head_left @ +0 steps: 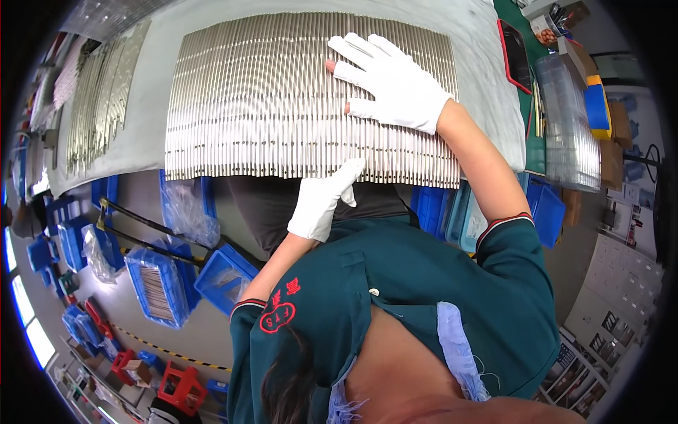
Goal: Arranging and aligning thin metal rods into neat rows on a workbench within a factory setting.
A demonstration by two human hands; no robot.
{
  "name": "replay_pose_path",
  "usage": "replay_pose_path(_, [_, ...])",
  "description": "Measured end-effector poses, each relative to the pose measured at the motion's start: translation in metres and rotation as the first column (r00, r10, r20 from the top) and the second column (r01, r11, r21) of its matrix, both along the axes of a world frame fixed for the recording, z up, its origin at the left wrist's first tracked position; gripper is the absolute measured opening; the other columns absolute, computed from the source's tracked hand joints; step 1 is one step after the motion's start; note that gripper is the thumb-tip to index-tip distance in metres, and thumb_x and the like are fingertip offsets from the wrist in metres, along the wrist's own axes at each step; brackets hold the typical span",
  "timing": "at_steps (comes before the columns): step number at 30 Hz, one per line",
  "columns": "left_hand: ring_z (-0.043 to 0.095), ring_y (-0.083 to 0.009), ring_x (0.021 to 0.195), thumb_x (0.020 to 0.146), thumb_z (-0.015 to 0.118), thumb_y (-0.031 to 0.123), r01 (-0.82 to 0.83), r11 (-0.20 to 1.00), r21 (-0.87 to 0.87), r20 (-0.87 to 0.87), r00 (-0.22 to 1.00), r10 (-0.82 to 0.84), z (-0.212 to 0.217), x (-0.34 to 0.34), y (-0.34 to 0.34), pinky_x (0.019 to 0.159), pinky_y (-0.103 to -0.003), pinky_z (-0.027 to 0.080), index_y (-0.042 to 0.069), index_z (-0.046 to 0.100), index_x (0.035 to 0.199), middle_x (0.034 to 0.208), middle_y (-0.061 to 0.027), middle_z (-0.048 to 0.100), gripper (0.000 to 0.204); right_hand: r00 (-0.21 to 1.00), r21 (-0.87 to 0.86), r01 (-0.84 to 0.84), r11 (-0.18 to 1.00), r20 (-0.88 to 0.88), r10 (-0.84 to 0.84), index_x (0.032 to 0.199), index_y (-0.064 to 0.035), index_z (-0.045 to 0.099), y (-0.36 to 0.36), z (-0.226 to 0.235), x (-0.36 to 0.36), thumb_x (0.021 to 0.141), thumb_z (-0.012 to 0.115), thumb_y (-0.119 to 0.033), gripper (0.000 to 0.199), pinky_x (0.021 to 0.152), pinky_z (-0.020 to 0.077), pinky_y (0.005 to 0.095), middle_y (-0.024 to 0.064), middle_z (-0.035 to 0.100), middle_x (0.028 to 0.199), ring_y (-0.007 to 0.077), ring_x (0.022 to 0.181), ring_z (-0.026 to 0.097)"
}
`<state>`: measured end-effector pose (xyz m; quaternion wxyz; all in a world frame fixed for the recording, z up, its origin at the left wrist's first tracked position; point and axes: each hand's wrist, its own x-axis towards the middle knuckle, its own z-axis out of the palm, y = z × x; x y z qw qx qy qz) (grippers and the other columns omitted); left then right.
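A wide row of slim silvery metal rails [247, 106] lies side by side on a cloth-covered table, small holes showing along their near ends. My right hand [395, 85], in a white glove with some fingertips bare, rests flat over the right part of the row with its fingers spread. At the near edge, my left hand [326, 198], gloved too, touches the rail ends, its thumb side up against them. Part of its fingers is hidden below the edge, so whether it grips a rail cannot be made out.
More metal rails [106, 92] lie at the table's left. To the right are a red-framed black device [515, 56] and a stack of clear plastic trays [568, 127]. Blue bins [159, 283] stand on the floor at left, and a red stool [182, 389] is farther down.
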<state>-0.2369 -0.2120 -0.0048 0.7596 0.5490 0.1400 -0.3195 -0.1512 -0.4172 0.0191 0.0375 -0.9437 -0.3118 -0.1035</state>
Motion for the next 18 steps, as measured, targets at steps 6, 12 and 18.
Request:
replay_pose_path(6, [0.049, -0.0099, 0.052, 0.087, 0.068, 0.015, 0.123, 0.99, 0.074, 0.036, 0.991, -0.126, 0.0, 0.003, 0.005, 0.05, -0.025, 0.043, -0.003, 0.065, 0.095, 0.061, -0.0016, 0.055, 0.02, 1.0, 0.0, -0.005, 1.0, 0.014, 0.005, 0.138, -0.0087, 0.046, 0.0, -0.001, 0.0, 0.092, 0.046, -0.051, 0.063, 0.113, 0.0237, 0.0444, 0.0148, 0.037, 0.148, 0.032, 0.136, 0.034])
replay_pose_path(12, [0.05, -0.0087, 0.053, 0.086, 0.07, 0.016, 0.149, 0.984, 0.099, 0.061, 0.986, -0.155, 0.004, 0.001, 0.006, 0.051, -0.025, 0.042, -0.002, 0.066, 0.091, 0.065, -0.0018, 0.058, 0.019, 1.0, 0.001, -0.001, 1.0, 0.011, 0.001, 0.136, -0.0086, 0.048, 0.002, 0.001, 0.0, 0.091, 0.048, -0.051, 0.062, 0.112, 0.0245, 0.0444, 0.0148, 0.038, 0.147, 0.0326, 0.136, 0.035])
replay_pose_path(18, [0.048, -0.0082, 0.051, 0.087, 0.069, 0.016, 0.204, 0.971, 0.125, 0.081, 0.973, -0.215, 0.002, 0.004, 0.009, 0.05, -0.025, 0.041, -0.002, 0.066, 0.092, 0.067, -0.002, 0.058, 0.019, 1.0, -0.005, 0.005, 1.0, 0.0, -0.005, 0.137, -0.0082, 0.046, 0.001, 0.002, -0.001, 0.091, 0.048, -0.051, 0.063, 0.113, 0.0237, 0.0444, 0.0149, 0.037, 0.147, 0.0328, 0.136, 0.034])
